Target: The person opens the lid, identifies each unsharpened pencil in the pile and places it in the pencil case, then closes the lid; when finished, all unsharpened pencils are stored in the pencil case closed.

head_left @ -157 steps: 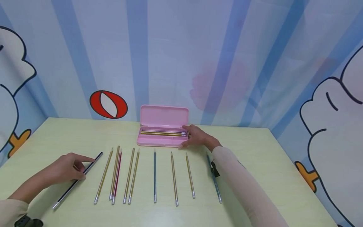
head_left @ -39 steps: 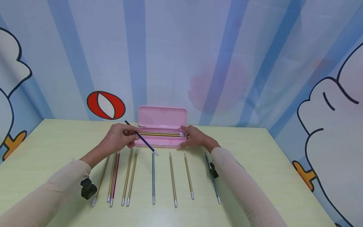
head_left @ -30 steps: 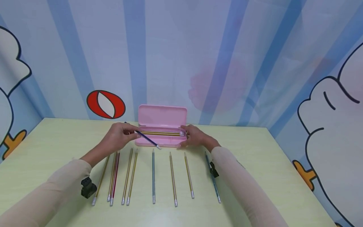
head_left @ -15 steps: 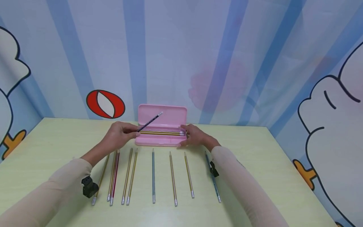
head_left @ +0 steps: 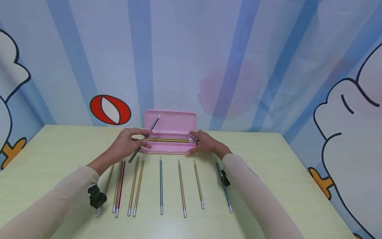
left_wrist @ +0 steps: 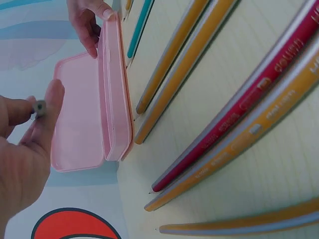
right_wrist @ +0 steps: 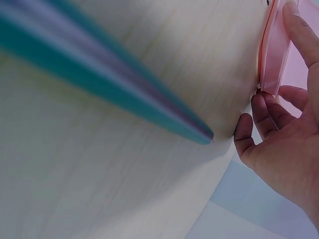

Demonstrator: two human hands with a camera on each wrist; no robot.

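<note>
- Blue-striped cartoon walls stood behind a pale green table (head_left: 268, 172) in the head view. An open pink case (head_left: 170, 139) lay at the far middle, with pencils inside. The left hand (head_left: 128, 144) pinched a dark pencil (head_left: 144, 137) and held it tilted over the case's left end, its silver end up against the lid. The right hand (head_left: 206, 143) rested on the case's right end, fingers loosely spread against it. Nine more pencils lay in a row (head_left: 161, 186) on the table in front of the case.
- From the left wrist, the left hand (left_wrist: 25, 159) showed thumb and finger closed on the pencil's end (left_wrist: 40, 107), just beside the case (left_wrist: 94, 114). Yellow pencils and a red pencil (left_wrist: 239, 114) lay close on the table. The right hand (left_wrist: 87, 22) gripped the case's far end.
- From the right wrist, the right hand (right_wrist: 284, 134) lay with fingertips on the table and a finger along the case's edge (right_wrist: 276, 59). A blurred teal pencil (right_wrist: 99, 74) pointed toward it.
</note>
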